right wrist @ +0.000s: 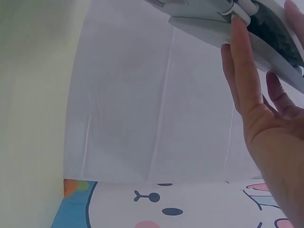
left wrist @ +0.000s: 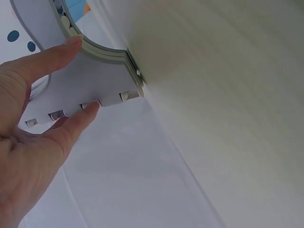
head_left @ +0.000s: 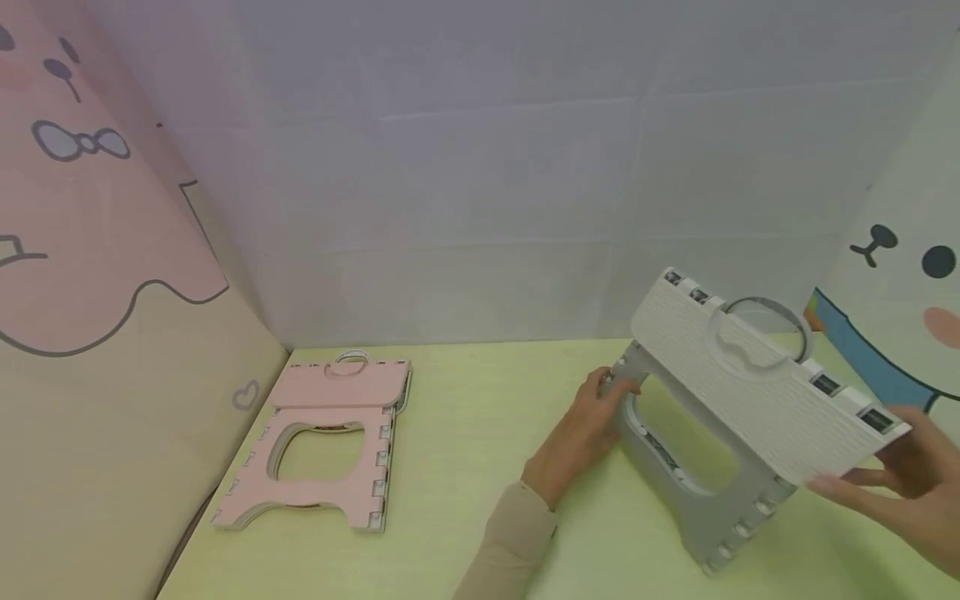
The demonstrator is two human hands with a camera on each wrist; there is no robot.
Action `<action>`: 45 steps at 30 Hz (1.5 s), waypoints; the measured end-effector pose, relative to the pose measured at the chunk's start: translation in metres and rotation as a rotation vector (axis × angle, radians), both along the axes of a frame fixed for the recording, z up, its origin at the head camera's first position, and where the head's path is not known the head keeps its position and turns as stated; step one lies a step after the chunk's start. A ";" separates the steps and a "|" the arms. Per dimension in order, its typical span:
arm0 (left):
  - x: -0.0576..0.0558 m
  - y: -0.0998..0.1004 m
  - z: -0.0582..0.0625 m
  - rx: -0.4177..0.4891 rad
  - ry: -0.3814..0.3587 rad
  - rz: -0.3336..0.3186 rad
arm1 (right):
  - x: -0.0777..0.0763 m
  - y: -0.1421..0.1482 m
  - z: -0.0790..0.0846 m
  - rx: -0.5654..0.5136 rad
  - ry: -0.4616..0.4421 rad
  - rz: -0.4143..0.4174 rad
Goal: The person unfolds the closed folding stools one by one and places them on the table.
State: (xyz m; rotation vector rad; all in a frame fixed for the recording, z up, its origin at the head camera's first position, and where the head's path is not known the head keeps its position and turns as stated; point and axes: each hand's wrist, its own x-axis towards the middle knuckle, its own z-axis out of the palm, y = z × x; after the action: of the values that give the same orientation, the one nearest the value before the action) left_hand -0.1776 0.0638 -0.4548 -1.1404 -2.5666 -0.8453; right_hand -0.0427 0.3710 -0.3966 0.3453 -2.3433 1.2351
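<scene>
A folding step stool with a white ribbed top [head_left: 772, 408] and grey legs [head_left: 720, 508] stands tilted over the right of the table, mostly folded. Its curved carry handle [head_left: 795, 321] sticks up behind the top. My left hand [head_left: 581, 433] grips the left side of the grey leg panel; in the left wrist view, thumb and fingers [left wrist: 85, 114] pinch that panel between its cutout and hinged edge. At the other end, my right hand [head_left: 918, 500] holds the right edge of the top, thumb in front. In the right wrist view the fingers [right wrist: 244, 71] reach the stool's underside.
A pink folding stool [head_left: 337, 383] lies folded flat on the left of the pale green table [head_left: 465, 417]. A pale sheet [head_left: 450, 167] hangs along the back. Panels with cartoon animals stand at the left [head_left: 97, 217] and right [head_left: 907, 208].
</scene>
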 end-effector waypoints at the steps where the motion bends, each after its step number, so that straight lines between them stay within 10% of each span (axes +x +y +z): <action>1: 0.000 0.000 0.000 -0.006 -0.005 0.000 | 0.000 -0.002 0.000 0.003 -0.004 0.001; 45: -0.014 -0.013 0.000 0.042 -0.134 -0.063 | 0.010 -0.065 0.023 0.126 -0.105 -0.111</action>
State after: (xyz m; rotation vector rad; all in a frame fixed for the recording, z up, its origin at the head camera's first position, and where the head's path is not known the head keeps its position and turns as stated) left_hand -0.1913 0.0508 -0.4547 -1.1958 -2.6171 -1.0183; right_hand -0.0324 0.3060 -0.3734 0.1922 -2.5002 1.0801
